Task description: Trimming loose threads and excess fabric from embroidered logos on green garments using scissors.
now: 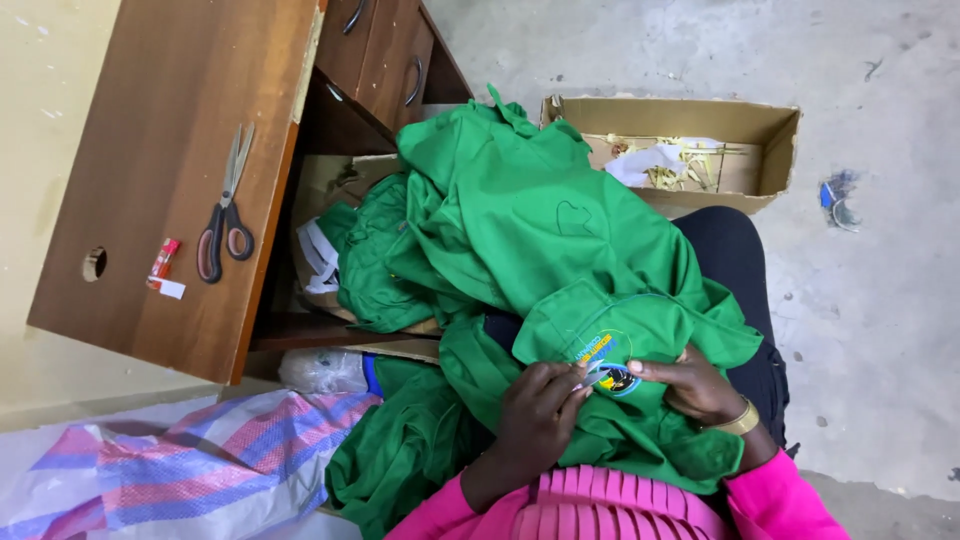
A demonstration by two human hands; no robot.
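Note:
A heap of green garments (520, 230) lies across my lap and spills to the floor. On the top one, a pocket carries a round embroidered badge (606, 362) in yellow, blue and green. My left hand (538, 415) pinches something small and pale at the badge's edge; I cannot tell what it is. My right hand (695, 385), with a gold bracelet at the wrist, presses the green cloth flat just right of the badge. Pink sleeves and a pink pleated front show at the bottom.
A brown wooden desk (180, 150) stands at the left with scissors (226, 210) and a small red tube (163, 262) on top. A cardboard box (760, 130) holding scraps sits on the concrete floor behind. A striped woven sack (170, 460) lies lower left.

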